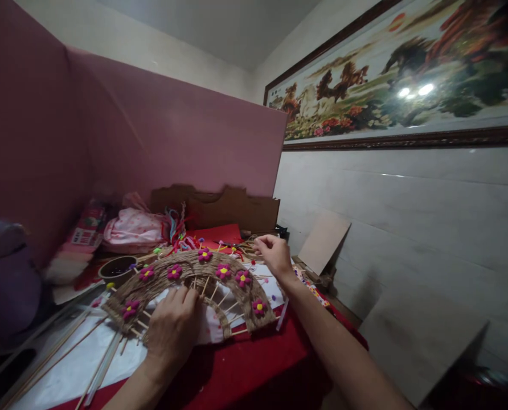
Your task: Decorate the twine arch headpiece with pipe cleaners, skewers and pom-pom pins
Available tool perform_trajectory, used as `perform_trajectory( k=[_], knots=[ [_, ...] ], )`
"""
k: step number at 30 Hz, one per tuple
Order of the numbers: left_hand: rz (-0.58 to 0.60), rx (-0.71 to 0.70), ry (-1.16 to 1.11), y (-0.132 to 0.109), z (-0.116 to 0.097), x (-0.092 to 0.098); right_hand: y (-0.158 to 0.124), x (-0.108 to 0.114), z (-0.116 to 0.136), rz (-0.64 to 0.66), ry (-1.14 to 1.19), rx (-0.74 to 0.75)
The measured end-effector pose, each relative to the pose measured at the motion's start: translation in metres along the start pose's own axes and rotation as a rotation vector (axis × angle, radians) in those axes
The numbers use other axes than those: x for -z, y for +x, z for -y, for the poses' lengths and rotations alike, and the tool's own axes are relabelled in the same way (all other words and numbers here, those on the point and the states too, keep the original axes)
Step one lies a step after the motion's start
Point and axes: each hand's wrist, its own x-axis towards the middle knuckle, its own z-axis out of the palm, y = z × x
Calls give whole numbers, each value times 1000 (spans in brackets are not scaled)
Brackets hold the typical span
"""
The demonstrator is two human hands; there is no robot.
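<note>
A fan-shaped craft piece (160, 283) stands in front of me, its arched band wrapped in brown twine over thin wooden sticks. Magenta felt flowers with yellow centres (224, 271) dot the band, and small coloured tips show along its outer edge. My left hand (172, 322) is closed over the inner part of the fan, its fingertips hidden behind the knuckles. Raised just beyond the fan's right side, my right hand (275, 256) has thumb and fingers pinched together. Whatever is between them is too small to make out.
A dark bowl (116, 266) sits behind the fan's left end. Loose sticks (64, 353) lie at left on white sheeting. A pink-and-white cloth bundle (134, 229), coloured yarn (177, 222) and red paper (215, 234) are at the back. Red cloth (254, 370) covers the near table.
</note>
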Motion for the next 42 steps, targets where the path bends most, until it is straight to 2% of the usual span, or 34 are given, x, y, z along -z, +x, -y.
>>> perform_trajectory(
  k=[3, 6, 10, 15, 23, 31, 35, 42],
  knots=[
    [5, -27, -1, 1, 0, 0, 26, 4, -31, 50, -158, -39],
    [17, -29, -14, 2, 1, 0, 39, -6, -50, 203, -258, -2],
    [66, -46, -61, 3, -1, 4, 43, -16, -57, 372, -335, 58],
    [119, -83, -44, 4, -1, 5, 48, -20, -58, 452, -400, 99],
    [55, -125, -29, 2, 1, -1, 65, -42, -55, 414, -426, 145],
    [32, -143, -43, 1, 1, -3, 69, -72, -45, 366, -395, 79],
    [38, -134, -29, 1, 0, -3, 75, -73, -52, 306, -233, 63],
    [62, -77, -36, 4, -11, 1, 89, -70, -58, 263, 219, 57]
  ],
)
